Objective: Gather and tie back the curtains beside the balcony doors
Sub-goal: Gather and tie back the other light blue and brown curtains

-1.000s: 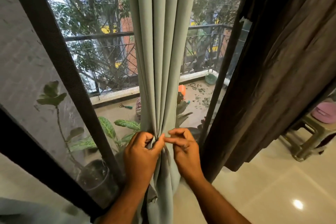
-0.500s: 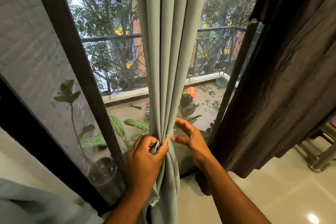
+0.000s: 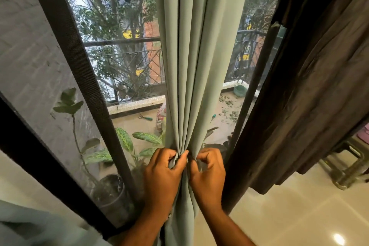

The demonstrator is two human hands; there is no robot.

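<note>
Left hand (image 3: 162, 177) and right hand (image 3: 207, 175) are raised side by side, fingers curled tight, both forearms reaching up from below.

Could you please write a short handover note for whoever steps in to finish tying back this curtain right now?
Left hand: grips the bunched pleats of the pale green curtain, thumb against the folds.
Right hand: fingers curled, pinching the same bunch from the other side.
The curtain hangs between the balcony door frames, gathered into a narrow column at hand height. A dark brown curtain hangs loose to the right, untouched.
Done: green curtain gathered.
Left: no tie-back is visible in this view, so the bunch is held only by the hands; tie it, then deal with the brown curtain.
</note>
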